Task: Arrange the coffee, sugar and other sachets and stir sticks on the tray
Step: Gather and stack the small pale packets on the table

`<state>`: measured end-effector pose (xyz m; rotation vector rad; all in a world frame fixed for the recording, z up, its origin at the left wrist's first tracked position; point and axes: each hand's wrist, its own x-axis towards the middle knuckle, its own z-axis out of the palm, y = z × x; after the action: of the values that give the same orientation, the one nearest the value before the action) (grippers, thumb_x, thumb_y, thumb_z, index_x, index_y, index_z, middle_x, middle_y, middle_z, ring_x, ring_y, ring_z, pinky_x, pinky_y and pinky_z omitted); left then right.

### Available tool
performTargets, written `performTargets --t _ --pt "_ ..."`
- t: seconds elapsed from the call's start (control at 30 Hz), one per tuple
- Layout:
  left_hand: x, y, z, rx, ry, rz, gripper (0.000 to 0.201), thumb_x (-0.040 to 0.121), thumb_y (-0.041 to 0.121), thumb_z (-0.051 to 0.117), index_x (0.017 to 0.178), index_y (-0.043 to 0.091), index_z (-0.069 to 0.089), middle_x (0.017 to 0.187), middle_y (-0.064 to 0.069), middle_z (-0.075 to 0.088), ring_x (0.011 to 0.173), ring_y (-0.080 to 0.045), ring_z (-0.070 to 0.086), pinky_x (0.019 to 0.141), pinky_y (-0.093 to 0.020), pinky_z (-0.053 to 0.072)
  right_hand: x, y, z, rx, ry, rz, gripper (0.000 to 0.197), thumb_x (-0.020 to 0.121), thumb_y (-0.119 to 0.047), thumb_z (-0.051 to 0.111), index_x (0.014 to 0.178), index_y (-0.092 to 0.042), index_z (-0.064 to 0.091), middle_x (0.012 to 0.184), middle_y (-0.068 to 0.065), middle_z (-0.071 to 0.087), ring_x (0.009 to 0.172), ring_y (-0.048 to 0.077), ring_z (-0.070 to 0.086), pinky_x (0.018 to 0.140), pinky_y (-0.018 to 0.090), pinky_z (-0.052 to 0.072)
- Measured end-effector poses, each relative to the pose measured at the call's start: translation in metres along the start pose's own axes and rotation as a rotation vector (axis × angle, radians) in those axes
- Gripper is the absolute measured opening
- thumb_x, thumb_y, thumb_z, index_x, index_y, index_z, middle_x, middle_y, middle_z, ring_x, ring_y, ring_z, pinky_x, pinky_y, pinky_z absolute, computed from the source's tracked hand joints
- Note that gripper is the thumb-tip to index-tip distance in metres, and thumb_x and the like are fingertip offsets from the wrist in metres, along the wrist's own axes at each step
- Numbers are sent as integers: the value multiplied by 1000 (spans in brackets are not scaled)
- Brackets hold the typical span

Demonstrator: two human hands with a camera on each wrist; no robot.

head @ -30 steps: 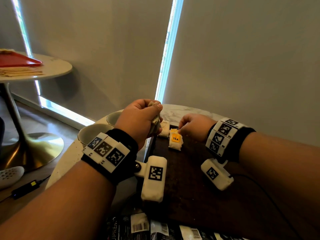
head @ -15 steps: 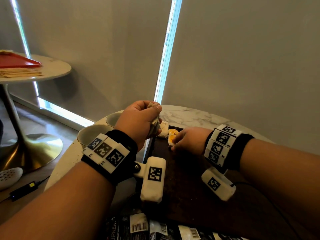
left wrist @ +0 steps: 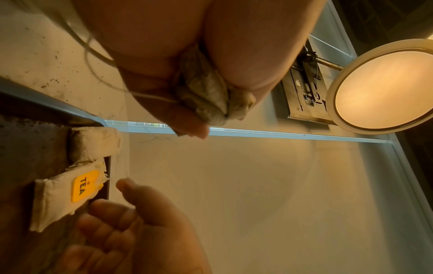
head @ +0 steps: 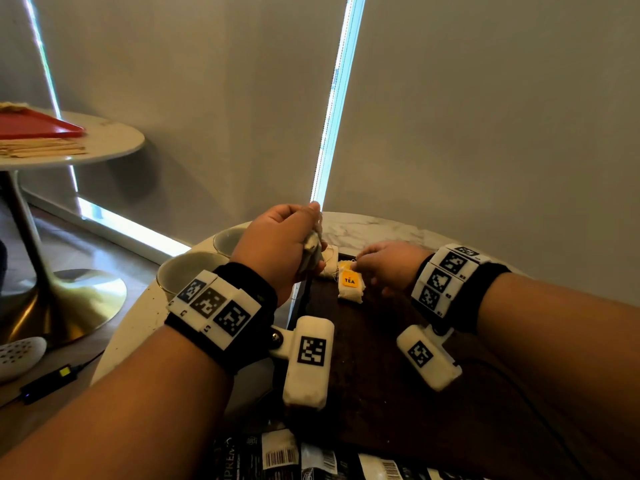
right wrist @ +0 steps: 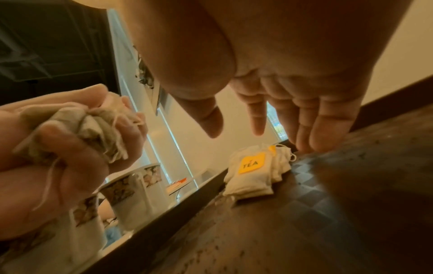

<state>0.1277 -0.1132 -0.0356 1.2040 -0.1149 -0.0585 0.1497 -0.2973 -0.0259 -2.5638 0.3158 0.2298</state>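
The left hand, at the centre of the head view, grips a bunch of tea bags, fingers curled tight round them, strings trailing. It is raised above the left edge of the tray. The right hand, right of centre, hangs over the tray's far corner, fingers relaxed and spread, holding nothing. Just left of its fingertips lies a tea bag on the tray, its yellow tag reading "TEA". A 2nd bag lies touching it, at the tray's far edge. 2 cups stand left of the tray. Black sachets with barcodes sit at the bottom edge; one reads "PREM".
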Motion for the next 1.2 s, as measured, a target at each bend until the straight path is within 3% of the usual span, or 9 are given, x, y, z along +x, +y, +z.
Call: performTargets --t 0.17,0.33,0.4,0.5,0.67,0.83,0.93,1.07,1.2 --pt "2 1 0 -68 -10 -54 46 96 52 56 116 10 60 85 -11 66 74 -20 65 51 -29 51 11 -2 1 484 -132 193 28 97 -33 55 114 -10 54 103 11 59 80 22 54 78 36 47" --pt "1 3 1 -79 3 -69 48 97 55 50 119 14 60 92 -14 67 76 -22 66 51 -30 53 14 -3 2 543 -135 175 29 98 -28 52 118 -8 56 99 12 59 79 22 56 81 37 47" --pt "1 3 1 -95 5 -79 49 96 57 50 120 15 60 96 -15 66 78 -22 66 51 -29 54 13 -2 0 456 -12 88 32 94 -28 59 122 -11 59 104 8 63 91 23 62 86 38 53" --pt "0 3 3 -109 3 -85 53 97 58 48 122 12 59 94 -15 65 74 -21 66 49 -29 53 -4 -7 -6 292 193 -195 20 90 -34 66 108 -26 63 100 -4 66 91 14 62 83 36 55" --pt "-1 4 6 -61 21 -86 46 99 59 42 113 18 58 106 -17 68 82 -25 68 50 -30 55 -44 -30 -5 417 120 -501 15 89 -38 69 99 -28 63 92 -4 67 76 7 62 65 25 51" --pt "-4 6 6 -31 -13 -95 59 99 64 34 123 16 57 112 -21 68 86 -26 69 49 -29 54 -50 -41 0 453 119 -518 18 90 -30 69 106 -27 62 90 -1 66 71 8 59 61 24 49" --pt "-5 6 5 25 -19 -88 58 98 65 34 121 18 58 112 -20 68 88 -29 69 51 -31 54 -50 -40 0 475 160 -511 7 89 -27 71 94 -25 67 88 1 69 69 7 58 58 21 47" --pt "-8 7 7 43 -27 -94 45 99 60 40 113 22 58 106 -17 70 86 -27 70 50 -30 54 -48 -37 -2 476 188 -513 8 92 -19 68 86 -24 65 82 -5 67 64 1 58 52 13 47" --pt "-11 8 8 13 -47 -76 32 100 49 48 107 19 58 96 -12 69 74 -22 67 47 -26 54 -46 -36 -4 533 203 -498 9 93 -13 63 87 -20 65 82 -2 67 68 5 62 56 22 52"
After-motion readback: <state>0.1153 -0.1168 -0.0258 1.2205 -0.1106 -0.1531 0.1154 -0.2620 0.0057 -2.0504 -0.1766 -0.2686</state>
